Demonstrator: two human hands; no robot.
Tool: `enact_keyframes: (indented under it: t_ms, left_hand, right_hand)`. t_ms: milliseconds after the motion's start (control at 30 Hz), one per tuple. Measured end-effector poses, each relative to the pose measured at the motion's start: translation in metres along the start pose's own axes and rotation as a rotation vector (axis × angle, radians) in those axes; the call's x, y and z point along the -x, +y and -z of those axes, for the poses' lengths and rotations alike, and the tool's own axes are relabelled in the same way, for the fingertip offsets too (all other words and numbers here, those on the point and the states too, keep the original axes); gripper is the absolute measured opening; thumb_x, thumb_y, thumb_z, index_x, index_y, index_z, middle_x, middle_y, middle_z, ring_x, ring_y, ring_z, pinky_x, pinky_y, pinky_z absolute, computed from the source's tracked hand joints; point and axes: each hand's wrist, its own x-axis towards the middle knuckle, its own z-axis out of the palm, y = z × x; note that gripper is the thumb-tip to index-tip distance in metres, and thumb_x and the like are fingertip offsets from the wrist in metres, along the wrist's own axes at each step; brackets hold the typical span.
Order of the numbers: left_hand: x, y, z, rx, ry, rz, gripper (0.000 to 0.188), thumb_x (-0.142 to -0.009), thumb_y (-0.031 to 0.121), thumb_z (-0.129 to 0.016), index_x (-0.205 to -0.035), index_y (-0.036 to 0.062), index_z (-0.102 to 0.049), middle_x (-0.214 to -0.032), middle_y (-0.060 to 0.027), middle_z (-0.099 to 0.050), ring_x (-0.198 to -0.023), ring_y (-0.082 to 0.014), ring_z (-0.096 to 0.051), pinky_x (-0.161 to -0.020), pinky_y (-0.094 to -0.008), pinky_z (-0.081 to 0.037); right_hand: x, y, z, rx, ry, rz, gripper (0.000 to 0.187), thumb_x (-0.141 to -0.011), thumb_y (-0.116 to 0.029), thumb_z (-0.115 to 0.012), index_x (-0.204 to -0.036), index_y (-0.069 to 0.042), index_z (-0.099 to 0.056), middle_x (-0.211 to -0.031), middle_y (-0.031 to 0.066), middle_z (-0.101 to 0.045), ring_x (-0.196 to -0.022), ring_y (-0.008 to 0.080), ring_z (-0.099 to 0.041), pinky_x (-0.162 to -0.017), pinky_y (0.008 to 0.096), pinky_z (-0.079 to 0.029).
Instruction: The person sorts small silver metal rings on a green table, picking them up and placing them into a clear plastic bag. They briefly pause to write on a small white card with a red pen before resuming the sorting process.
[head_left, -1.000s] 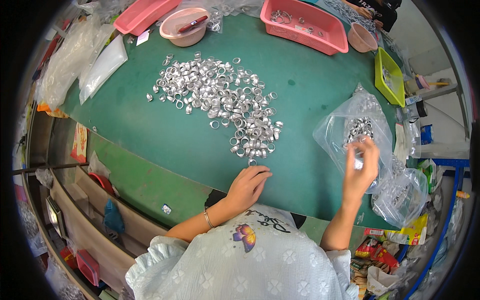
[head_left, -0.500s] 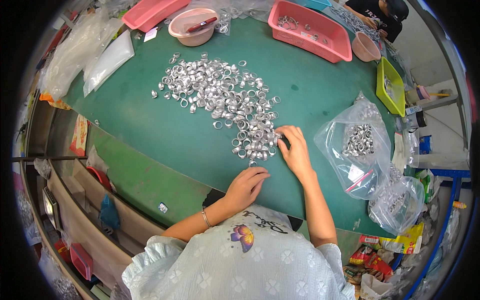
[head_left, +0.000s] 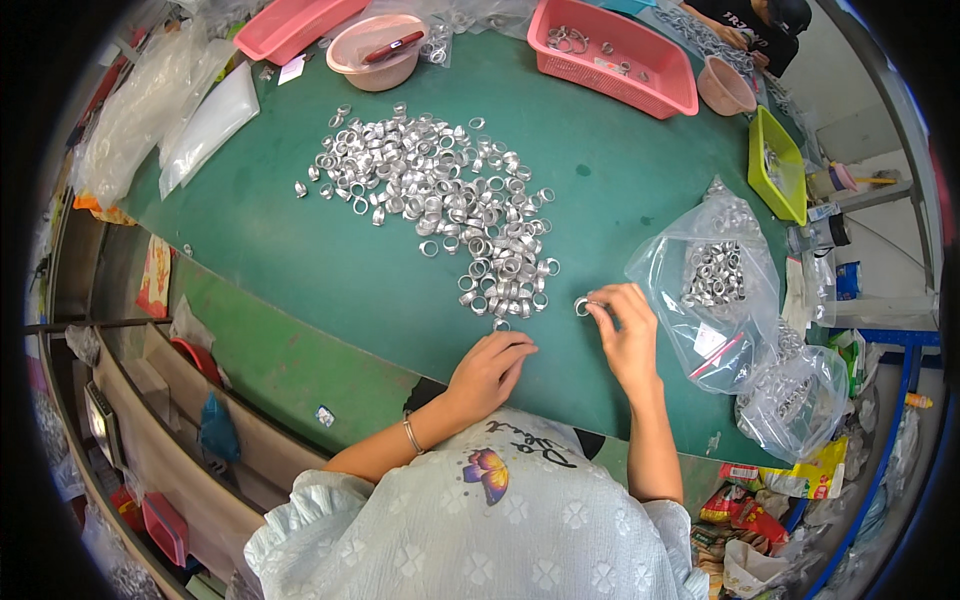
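A large pile of silver metal rings [head_left: 430,180] spreads over the green tabletop [head_left: 330,265]. Between the thumb and fingers of my right hand [head_left: 628,328] is a single ring [head_left: 581,306], held to the right of the pile, between it and a clear plastic bag. My left hand [head_left: 490,368] rests at the near table edge with its fingers curled; whether anything is in them is hidden. Just beyond its fingertips lies one ring [head_left: 501,325], at the pile's near end.
Clear bags of rings [head_left: 715,275] lie at the right. A long pink basket [head_left: 612,70], a small pink bowl [head_left: 726,88] and a lime-green tray [head_left: 776,165] line the far right. A pale pink basin [head_left: 375,70] stands far left, near plastic sheets [head_left: 208,130]. A person [head_left: 760,30] sits across the table.
My right hand has moved right, away from the pile's edge, with a ring in its fingers. My left hand has stayed nearly still.
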Motion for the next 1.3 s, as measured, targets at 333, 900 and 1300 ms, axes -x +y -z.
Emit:
enact_keyframes:
  t_ms: [333, 900, 1300]
  left_hand:
    - [0.000, 0.002, 0.000, -0.013, 0.008, -0.002, 0.027, -0.080, -0.009, -0.063, -0.105, 0.0022, -0.067, -0.106, -0.0099, -0.065, -0.089, -0.0280, -0.061, -0.078, -0.0351, -0.050]
    - [0.000, 0.002, -0.002, -0.030, 0.028, 0.021, 0.027, -0.080, -0.008, -0.064, -0.104, 0.0031, -0.068, -0.105, -0.0098, -0.065, -0.087, -0.0277, -0.061, -0.078, -0.0351, -0.049]
    - [-0.001, 0.000, -0.001, -0.028, 0.016, -0.015, 0.026, -0.081, -0.005, -0.065, -0.106, 0.0040, -0.066, -0.105, -0.0088, -0.064, -0.089, -0.0278, -0.060, -0.078, -0.0364, -0.049]
  right_hand:
    - [-0.001, -0.014, 0.092, 0.488, 0.320, -0.038, 0.023, -0.077, 0.009, -0.070, -0.097, 0.000, -0.065, -0.093, 0.0142, -0.062, -0.088, 0.0311, -0.061, -0.074, 0.0403, -0.050]
    - [-0.017, -0.001, -0.039, -0.011, -0.338, -0.200, 0.038, -0.080, 0.000, -0.068, -0.116, -0.002, -0.057, -0.113, 0.0159, -0.056, -0.093, 0.0356, -0.061, -0.079, 0.0425, -0.050]
    - [-0.016, -0.023, 0.082, 0.591, 0.462, -0.105, 0.031, -0.078, 0.002, -0.071, -0.107, -0.001, -0.064, -0.102, 0.0128, -0.061, -0.087, 0.0268, -0.058, -0.078, 0.0379, -0.048]
